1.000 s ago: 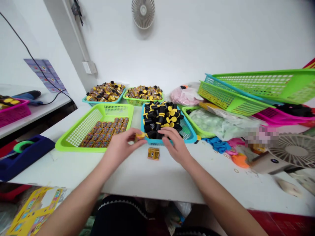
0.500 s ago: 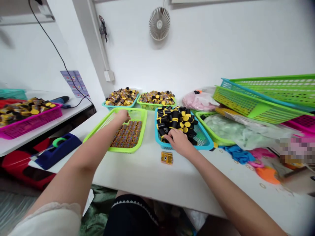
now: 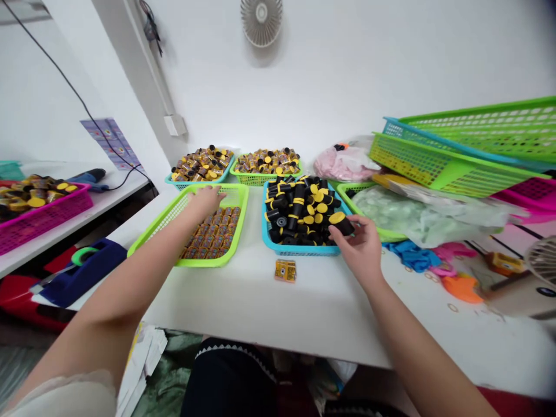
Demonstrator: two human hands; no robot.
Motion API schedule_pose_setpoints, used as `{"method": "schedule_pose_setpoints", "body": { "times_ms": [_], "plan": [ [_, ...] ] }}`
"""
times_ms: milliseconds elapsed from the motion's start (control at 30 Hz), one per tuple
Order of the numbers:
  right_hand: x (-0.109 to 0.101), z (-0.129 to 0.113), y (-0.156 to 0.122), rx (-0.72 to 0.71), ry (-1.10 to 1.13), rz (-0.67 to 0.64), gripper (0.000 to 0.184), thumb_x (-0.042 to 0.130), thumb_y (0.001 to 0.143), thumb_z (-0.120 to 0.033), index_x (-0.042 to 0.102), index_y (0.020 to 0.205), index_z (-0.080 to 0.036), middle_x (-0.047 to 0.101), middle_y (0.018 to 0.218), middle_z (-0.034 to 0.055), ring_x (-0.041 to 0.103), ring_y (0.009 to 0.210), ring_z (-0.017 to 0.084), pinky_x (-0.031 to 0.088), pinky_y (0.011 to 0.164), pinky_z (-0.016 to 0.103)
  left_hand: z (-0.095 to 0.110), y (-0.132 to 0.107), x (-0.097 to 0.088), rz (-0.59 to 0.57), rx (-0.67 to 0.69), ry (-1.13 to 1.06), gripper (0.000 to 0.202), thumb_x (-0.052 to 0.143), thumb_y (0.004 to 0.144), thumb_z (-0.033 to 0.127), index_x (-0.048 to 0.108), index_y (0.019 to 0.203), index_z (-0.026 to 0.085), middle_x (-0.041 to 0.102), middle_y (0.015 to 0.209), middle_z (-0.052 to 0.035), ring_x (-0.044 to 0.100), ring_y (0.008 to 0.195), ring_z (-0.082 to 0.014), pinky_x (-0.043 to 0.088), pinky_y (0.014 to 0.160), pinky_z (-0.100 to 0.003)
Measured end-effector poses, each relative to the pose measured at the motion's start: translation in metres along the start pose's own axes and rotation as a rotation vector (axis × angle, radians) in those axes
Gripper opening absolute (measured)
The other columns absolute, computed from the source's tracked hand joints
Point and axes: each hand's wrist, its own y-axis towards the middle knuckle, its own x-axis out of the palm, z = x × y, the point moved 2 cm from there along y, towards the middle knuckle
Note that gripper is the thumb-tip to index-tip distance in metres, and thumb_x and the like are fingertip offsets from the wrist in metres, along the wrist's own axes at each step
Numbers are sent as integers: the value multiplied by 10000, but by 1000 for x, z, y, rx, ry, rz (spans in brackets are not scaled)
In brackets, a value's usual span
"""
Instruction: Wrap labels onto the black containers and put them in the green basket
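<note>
My right hand [image 3: 362, 246] grips a black canister with a yellow lid [image 3: 341, 223] between thumb and fingers, at the right side of a blue basket [image 3: 299, 249]. Many similar black canisters with yellow ends [image 3: 295, 205] are heaped in that basket. My left hand [image 3: 206, 200] is over the far part of a lime-green basket [image 3: 243, 223], fingers stretched out, with nothing visible in it. Rows of small wrapped brown-and-orange pieces [image 3: 212, 234] fill the near part of this basket. A flat yellow printed packet [image 3: 285, 270] lies on the white table [image 3: 269, 307].
Two baskets of finished-looking yellow-and-black canisters [image 3: 202, 165] stand at the back. On the left are a tape dispenser [image 3: 89, 269] and a magenta basket [image 3: 47, 214]. To the right are stacked baskets [image 3: 456, 165], plastic bags [image 3: 417, 214], balloons [image 3: 412, 256] and a fan [image 3: 541, 260].
My right hand has come out of the heap to the right, now with a black canister in it. My left hand's fingers have straightened over the green basket. The view has shifted slightly.
</note>
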Motion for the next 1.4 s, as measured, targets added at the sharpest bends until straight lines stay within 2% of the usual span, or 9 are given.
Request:
{"method": "schedule_pose_setpoints", "body": {
  "times_ms": [100,200,300,533,900,1033,1133,1300,1400],
  "plan": [
    [-8,-3,-5,-78,-92,47,439,646,857,-396,517,1245,-235,623,1133,102,623,1065,232,523,949,435,36,-63,4,157,322,-30,381,354,1018,325,544,1309,168,611,1294,-149,568,1212,-291,421,1054,-473],
    [-11,-5,-7,-94,-207,2,407,620,879,-405,562,1241,-227,647,1125,108,631,1015,238,505,962,459,72,-133,49,-28,960,-55,329,365,1002,183,616,1213,195,693,1166,-81,637,1117,-189,493,993,-309],
    [-12,-2,-9,-77,-194,50,402,653,853,-413,559,1189,-214,651,1042,91,642,915,216,535,885,422,92,-166,99,-48,1138,78,342,367,982,118,602,1229,134,656,1265,-147,605,1203,-219,491,1014,-342],
    [-9,-9,-10,-148,-248,8,329,672,837,-362,561,1114,-224,654,994,59,603,784,173,539,764,358,98,-163,123,-29,1146,304,635,344,958,47,190,1537,259,660,1239,-153,643,1156,-258,561,855,-352],
    [-6,-14,-13,-131,-131,-8,333,667,853,-338,541,1145,-242,586,867,17,503,632,134,476,593,307,86,-177,90,-62,940,-151,463,390,945,68,504,1377,191,664,1258,-101,672,1074,-195,549,909,-305],
    [-3,-15,-16,-148,-30,-63,396,636,880,-293,532,1261,-279,612,1029,59,553,706,153,498,632,330,103,-166,64,98,876,-526,244,545,900,129,731,1038,206,695,1050,-82,683,954,-168,560,870,-280],
    [-1,-20,-17,-116,0,-143,355,618,896,-313,584,1249,-295,624,1131,81,612,846,190,529,680,343,125,-148,56,-1,780,-706,136,656,831,153,774,866,210,718,914,-51,690,804,-147,566,745,-237],
    [-5,-24,-13,75,86,-181,364,573,914,-444,637,1234,-285,634,1161,88,637,742,163,554,613,337,137,-131,79,-157,491,-889,250,625,887,383,734,1036,215,754,852,-18,693,682,-143,547,641,-227],
    [-5,-25,-14,130,89,-201,321,526,933,-492,745,987,-264,702,975,78,646,1006,238,565,744,367,133,-133,93,-216,472,-903,361,527,941,399,608,1248,226,749,877,-19,698,694,-147,540,641,-237]
  ]
}}
